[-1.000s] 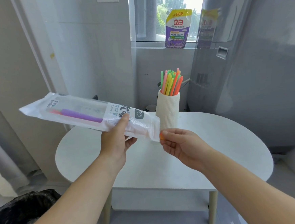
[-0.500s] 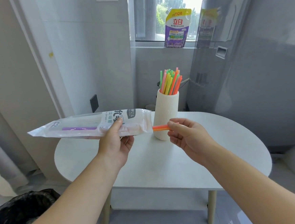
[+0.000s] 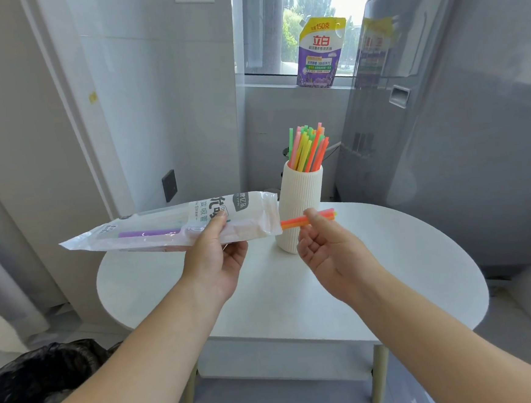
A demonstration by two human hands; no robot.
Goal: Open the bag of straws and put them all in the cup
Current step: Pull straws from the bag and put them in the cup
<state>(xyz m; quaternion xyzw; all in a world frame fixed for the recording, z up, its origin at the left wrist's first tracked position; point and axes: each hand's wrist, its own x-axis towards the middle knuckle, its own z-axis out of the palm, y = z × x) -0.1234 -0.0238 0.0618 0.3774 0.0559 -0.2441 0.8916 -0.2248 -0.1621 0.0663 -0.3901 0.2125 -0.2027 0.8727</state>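
From the head camera, the left hand [image 3: 213, 262] grips a clear plastic straw bag with a white printed label [image 3: 164, 228], thumb on top and fingers curled beneath. It holds the bag roughly level above the white oval table [image 3: 297, 294]. The right hand [image 3: 328, 247] pinches a small bundle of orange and green straws [image 3: 291, 222] sticking out of the bag's open end, just in front of the ribbed cream cup [image 3: 299, 198] (many coloured straws [image 3: 309, 148] stand in it). A purple straw [image 3: 149, 233] lies inside the bag. A purple detergent pouch [image 3: 321, 54] stands on the windowsill.
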